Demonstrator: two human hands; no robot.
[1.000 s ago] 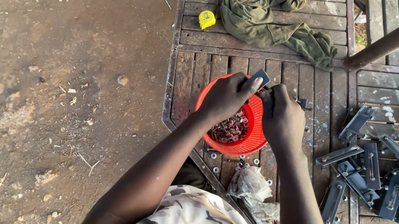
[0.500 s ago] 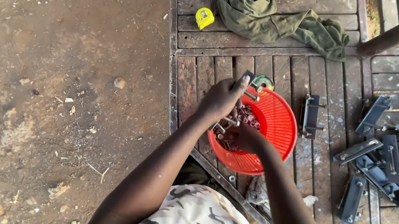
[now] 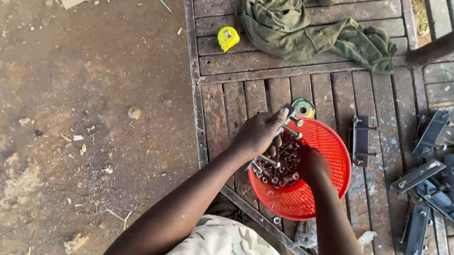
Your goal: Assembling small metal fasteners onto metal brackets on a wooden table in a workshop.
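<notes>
Bolts fill a red basket resting on a wooden pallet. Left hand, at the basket's left rim, has its fingers clamped on a metal bracket. Right hand reaches into the basket, fingers buried among the bolts; cannot tell their state. Right of the basket lie dark metal brackets; above it, a yellow tape measure and a green cloth.

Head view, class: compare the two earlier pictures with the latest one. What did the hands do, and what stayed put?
The right hand has gone from the rim of the red basket down among the bolts. The left hand kept hold of a small metal bracket over the basket. The green cloth, yellow tape measure and the pile of metal brackets lie as before.
</notes>
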